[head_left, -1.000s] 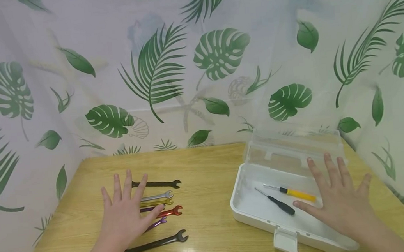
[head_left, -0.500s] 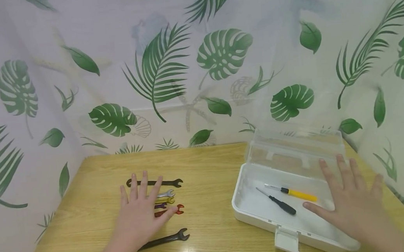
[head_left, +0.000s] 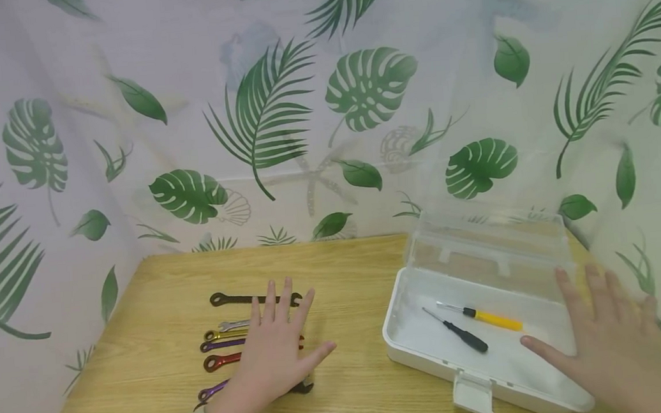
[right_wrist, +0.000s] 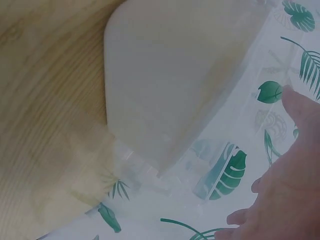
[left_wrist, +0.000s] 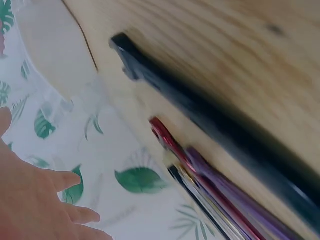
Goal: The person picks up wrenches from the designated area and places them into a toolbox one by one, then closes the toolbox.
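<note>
My left hand hovers with fingers spread above several wrenches, hiding parts of them. Farthest back is a black wrench; nearer lie a silver wrench, a gold wrench, a purple wrench, a red wrench and another purple wrench. A second black wrench shows large in the left wrist view. Over the right end of an open white toolbox is my right hand, fingers spread. Inside it lie a yellow-handled screwdriver and a black screwdriver.
The toolbox's clear lid is tipped back behind it, and a white latch hangs down in front. Leaf-printed cloth surrounds the wooden table at the back and sides.
My left hand has moved right across the wrenches, uncovering their left ends and covering their right ends. The right hand has shifted somewhat to the right. The tools and toolbox stay put.
</note>
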`<state>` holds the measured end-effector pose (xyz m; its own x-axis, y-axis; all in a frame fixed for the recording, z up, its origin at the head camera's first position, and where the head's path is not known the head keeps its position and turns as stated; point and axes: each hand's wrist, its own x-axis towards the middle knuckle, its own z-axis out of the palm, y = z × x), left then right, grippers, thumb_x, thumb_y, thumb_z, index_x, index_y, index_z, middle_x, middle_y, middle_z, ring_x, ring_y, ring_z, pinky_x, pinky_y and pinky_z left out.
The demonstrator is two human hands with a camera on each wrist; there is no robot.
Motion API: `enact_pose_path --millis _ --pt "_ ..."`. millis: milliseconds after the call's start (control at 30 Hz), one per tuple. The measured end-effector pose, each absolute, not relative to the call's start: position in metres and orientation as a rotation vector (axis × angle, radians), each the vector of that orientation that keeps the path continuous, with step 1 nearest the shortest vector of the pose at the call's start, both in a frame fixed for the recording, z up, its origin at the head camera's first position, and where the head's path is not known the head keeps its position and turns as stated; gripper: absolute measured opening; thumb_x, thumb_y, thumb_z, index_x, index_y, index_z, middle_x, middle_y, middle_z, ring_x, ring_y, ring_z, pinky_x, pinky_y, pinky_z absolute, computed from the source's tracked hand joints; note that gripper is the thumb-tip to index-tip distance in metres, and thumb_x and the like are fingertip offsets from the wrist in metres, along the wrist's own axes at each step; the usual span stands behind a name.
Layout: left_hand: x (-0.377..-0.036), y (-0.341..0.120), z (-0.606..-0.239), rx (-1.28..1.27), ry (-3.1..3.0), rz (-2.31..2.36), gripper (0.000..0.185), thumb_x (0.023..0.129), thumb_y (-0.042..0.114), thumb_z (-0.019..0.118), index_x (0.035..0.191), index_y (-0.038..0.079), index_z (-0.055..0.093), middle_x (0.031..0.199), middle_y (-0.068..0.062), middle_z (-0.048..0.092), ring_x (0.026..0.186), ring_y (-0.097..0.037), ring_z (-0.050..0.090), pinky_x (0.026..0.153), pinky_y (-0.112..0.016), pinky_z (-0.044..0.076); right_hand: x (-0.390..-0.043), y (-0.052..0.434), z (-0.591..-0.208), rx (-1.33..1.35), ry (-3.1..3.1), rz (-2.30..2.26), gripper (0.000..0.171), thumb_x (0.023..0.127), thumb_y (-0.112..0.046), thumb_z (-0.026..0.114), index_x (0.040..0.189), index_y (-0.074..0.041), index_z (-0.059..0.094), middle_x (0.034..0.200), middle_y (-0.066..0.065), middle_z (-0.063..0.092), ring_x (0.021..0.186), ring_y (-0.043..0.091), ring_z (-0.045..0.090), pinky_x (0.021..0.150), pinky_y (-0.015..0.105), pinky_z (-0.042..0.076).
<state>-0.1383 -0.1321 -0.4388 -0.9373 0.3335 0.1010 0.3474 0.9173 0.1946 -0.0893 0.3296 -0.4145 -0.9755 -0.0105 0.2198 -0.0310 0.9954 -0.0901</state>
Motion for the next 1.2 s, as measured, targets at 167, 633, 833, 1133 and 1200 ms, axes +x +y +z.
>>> enact_pose_path --millis 167,633,833,1133,1200 --pt "-0.142 -0.11 -0.441 -0.626 -3.007 -0.321 0.09 0.097 0.076 0.052 0.169 0.027 0.029 0.178 -0.019 0.014 0.163 -0.05 0.011 0.129 -0.073 0.016 -0.083 0.338 -0.418 0.025 -2.921 0.105 0.124 0.09 -0.074 0.066 0.17 -0.005 0.003 0.17 0.04 -0.001 0.157 0.063 -0.002 0.112 0.091 -0.007" --pt "-0.154 -0.055 -0.444 -0.822 -3.012 -0.232 0.089 0.099 0.08 0.042 0.17 0.027 0.025 0.179 -0.016 0.014 0.165 -0.043 0.011 0.133 -0.062 0.016 -0.075 0.351 -0.436 -0.078 -2.913 0.122 0.123 0.089 -0.076 0.066 0.168 0.0 0.011 0.166 0.044 0.013 0.142 0.07 0.025 0.106 0.093 0.01" --pt "-0.159 -0.037 -0.446 -0.886 -2.968 -0.222 0.088 0.101 0.079 0.039 0.17 0.025 0.028 0.178 -0.017 0.015 0.165 -0.043 0.013 0.133 -0.061 0.02 -0.072 0.355 -0.448 -0.102 -2.908 0.147 0.124 0.088 -0.075 0.068 0.167 0.003 0.012 0.162 0.046 0.02 0.128 0.075 0.035 0.106 0.093 0.013" --pt "-0.164 -0.02 -0.45 -0.913 -2.96 -0.182 0.089 0.103 0.078 0.035 0.17 0.021 0.025 0.178 -0.019 0.014 0.165 -0.043 0.013 0.133 -0.059 0.022 -0.068 0.356 -0.468 -0.122 -2.989 0.209 0.127 0.091 -0.075 0.065 0.163 0.014 0.009 0.159 0.049 0.02 0.139 0.069 0.027 0.116 0.086 0.001" --pt "-0.165 -0.017 -0.451 -0.915 -2.962 -0.172 0.09 0.102 0.078 0.035 0.17 0.019 0.024 0.178 -0.018 0.013 0.165 -0.042 0.013 0.133 -0.058 0.023 -0.068 0.357 -0.473 -0.116 -3.002 0.232 0.126 0.093 -0.074 0.063 0.164 0.013 0.005 0.162 0.048 0.014 0.144 0.068 0.021 0.119 0.083 -0.009"
